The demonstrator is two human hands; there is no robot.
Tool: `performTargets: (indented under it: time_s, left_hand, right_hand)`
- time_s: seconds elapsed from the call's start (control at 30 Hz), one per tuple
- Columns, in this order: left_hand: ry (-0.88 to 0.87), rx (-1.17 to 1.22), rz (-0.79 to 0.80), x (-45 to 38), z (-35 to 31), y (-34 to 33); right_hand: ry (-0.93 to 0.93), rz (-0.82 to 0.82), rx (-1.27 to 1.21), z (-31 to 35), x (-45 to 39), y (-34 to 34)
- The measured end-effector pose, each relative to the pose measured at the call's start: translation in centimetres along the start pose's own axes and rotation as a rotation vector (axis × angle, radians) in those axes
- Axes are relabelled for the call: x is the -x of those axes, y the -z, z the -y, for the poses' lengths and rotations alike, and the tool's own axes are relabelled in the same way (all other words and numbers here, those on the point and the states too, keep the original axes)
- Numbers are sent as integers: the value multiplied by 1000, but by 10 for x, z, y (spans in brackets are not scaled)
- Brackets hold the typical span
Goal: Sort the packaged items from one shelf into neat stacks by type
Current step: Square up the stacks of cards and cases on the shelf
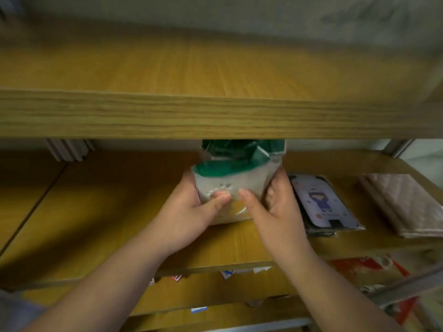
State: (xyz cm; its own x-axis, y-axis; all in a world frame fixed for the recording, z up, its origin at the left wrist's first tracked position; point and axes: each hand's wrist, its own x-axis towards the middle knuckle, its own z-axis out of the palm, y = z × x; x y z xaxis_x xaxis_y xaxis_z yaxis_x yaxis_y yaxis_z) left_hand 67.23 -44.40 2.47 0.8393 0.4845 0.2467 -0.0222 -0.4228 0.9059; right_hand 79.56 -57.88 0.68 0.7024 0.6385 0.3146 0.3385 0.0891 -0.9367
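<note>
A stack of clear plastic packets with green and white contents [236, 172] sits on the middle wooden shelf [96, 212]. My left hand [191, 212] grips its left side, thumb on top. My right hand [275, 212] grips its right side, thumb on top and fingers curled round the edge. The far end of the stack is hidden behind the upper shelf board [215, 116]. To the right lies a stack of packaged phone cases with a cartoon figure [323, 202]. Further right lies a pinkish quilted packet stack [405, 202].
The upper shelf board hangs low over the stack's far end. Grey metal uprights stand at the back left [68, 149] and back right [398, 147]. Lower shelves hold red and white packets [359, 264]. A metal bar [407, 286] crosses at lower right.
</note>
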Motion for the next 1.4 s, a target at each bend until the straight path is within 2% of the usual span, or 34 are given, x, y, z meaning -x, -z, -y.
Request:
performTargets:
  time_s: [0.13,0.37,0.43,0.57,0.63,0.73,0.93,1.0,1.1,1.17,1.23,1.3,1.37,1.4]
  left_hand:
    - [24,-45,-3,5,9,-2]
    - [137,-151,80,8,26,-8]
    - [130,-168,25,8,30,-12]
    - [74,-218,-188,13,27,-19]
    - [97,-195,-222,16,24,-19]
    - [230,-220,-150,16,23,-16]
    - [441,-471,-115,6,15,-18]
    - [459,-523,-131,4,12,-22]
    - [427,-611,-203,-1,0,-27]
    - [359,-611,-269,-5,-14,-36]
    - [262,-546,-305,-8,-29,-56]
    - [232,-409,-259,-9,-43,-84]
    - [274,-324,-132,-12,-53,-118]
    - [292,-356,-57,-14,-55,-134]
  right_hand:
    - [47,55,131,-10,13,-1]
    - [-44,36,308,-20,18,-1]
    - [-35,11,353,-17,15,-2]
    - [3,-13,432,-4,-1,-2]
    - [-123,69,396,4,-12,-1]
    - [-392,241,339,6,-27,-1]
    - [-620,363,400,5,-43,-7]
    - [-591,360,435,9,-42,-7]
    - [-434,366,630,14,-34,8]
    - [-331,359,690,16,-26,26]
    - [-228,283,760,18,-19,53]
    - [-135,143,785,17,-18,82]
    - [-163,30,737,10,-21,115]
    - [-205,1,723,4,-23,131]
